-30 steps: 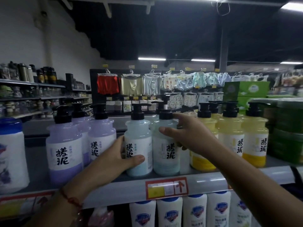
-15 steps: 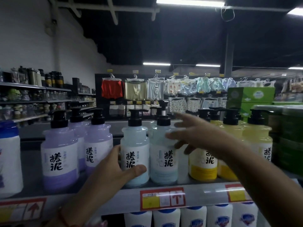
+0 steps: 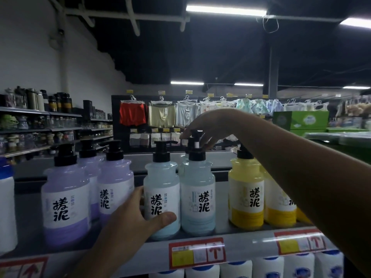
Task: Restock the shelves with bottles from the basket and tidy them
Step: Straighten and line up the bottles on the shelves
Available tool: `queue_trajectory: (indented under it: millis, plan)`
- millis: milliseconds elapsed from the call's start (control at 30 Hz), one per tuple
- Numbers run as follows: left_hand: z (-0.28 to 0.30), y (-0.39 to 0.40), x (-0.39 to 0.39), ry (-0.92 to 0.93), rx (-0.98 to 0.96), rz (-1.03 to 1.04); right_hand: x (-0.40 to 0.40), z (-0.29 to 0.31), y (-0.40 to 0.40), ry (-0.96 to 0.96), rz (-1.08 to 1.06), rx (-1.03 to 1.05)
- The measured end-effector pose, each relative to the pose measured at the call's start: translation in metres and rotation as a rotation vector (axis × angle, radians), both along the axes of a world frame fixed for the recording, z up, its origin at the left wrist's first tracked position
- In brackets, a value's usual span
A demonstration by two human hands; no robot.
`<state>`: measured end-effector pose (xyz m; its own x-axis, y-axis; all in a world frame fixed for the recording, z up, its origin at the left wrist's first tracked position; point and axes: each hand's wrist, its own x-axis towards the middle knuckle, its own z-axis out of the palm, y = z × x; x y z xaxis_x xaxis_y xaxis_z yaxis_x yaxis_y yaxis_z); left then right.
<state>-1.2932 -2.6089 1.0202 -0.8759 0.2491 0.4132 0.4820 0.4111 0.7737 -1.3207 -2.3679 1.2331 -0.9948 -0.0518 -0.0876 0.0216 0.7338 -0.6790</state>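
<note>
Three lilac plastic pump bottles [image 3: 66, 199], three pale blue ones [image 3: 197, 197], at least two yellow ones [image 3: 246, 193], two red-bordered price tags [image 3: 197, 252].

I see a dark ceiling [image 3: 220, 57] with lit strip lights [image 3: 225, 10], a white wall [image 3: 30, 57] left, hanging garments [image 3: 160, 115] behind.

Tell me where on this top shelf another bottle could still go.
Bare shelf shows between the white bottle at far left and the purple bottles. A narrower gap lies between the blue bottles and yellow bottles. Elsewhere bottles stand close together, and the left hand blocks the purple-blue gap.
</note>
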Motion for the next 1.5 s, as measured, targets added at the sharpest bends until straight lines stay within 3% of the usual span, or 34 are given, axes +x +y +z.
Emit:
queue_trajectory:
  millis: [133, 300, 467, 700, 800, 867, 933, 1000, 1067, 1233, 1333, 1500]
  plan:
    - [0.000, 0.000, 0.002, 0.011, 0.007, -0.005, -0.019, -0.006, -0.001, -0.060, 0.004, 0.056]
    - [-0.001, 0.000, 0.004, 0.039, -0.008, 0.015, -0.008, -0.006, -0.003, 0.003, 0.032, -0.001]
    - [-0.001, 0.000, 0.005, 0.041, -0.011, 0.023, 0.003, -0.010, -0.002, 0.095, 0.071, 0.069]
    - [-0.002, 0.000, 0.007, 0.048, -0.012, 0.047, 0.014, -0.015, -0.001, 0.131, 0.083, 0.016]
    - [-0.001, -0.001, 0.011, 0.067, -0.017, 0.045, 0.035, -0.010, 0.002, 0.169, 0.034, -0.121]
    - [-0.001, -0.003, 0.014, 0.088, -0.043, 0.037, 0.052, -0.009, 0.008, 0.338, -0.043, -0.322]
    - [-0.002, -0.006, 0.017, 0.130, -0.091, 0.041, 0.075, -0.018, 0.007, 0.646, -0.143, -0.500]
    - [-0.003, -0.011, 0.021, 0.187, -0.164, 0.106, 0.100, -0.040, -0.008, 0.856, -0.191, -0.562]
    - [-0.004, -0.022, 0.027, 0.239, -0.197, 0.200, 0.118, -0.076, -0.028, 0.952, -0.158, -0.488]
    - [-0.014, -0.063, 0.033, 0.477, -0.021, 0.336, 0.139, -0.164, -0.074, 1.235, -0.225, -0.197]
    - [-0.014, -0.086, 0.031, 0.602, 0.049, 0.436, 0.140, -0.188, -0.093, 1.311, -0.278, -0.176]
    - [-0.009, -0.121, 0.020, 0.637, 0.070, 0.576, 0.127, -0.211, -0.138, 1.165, -0.151, -0.289]
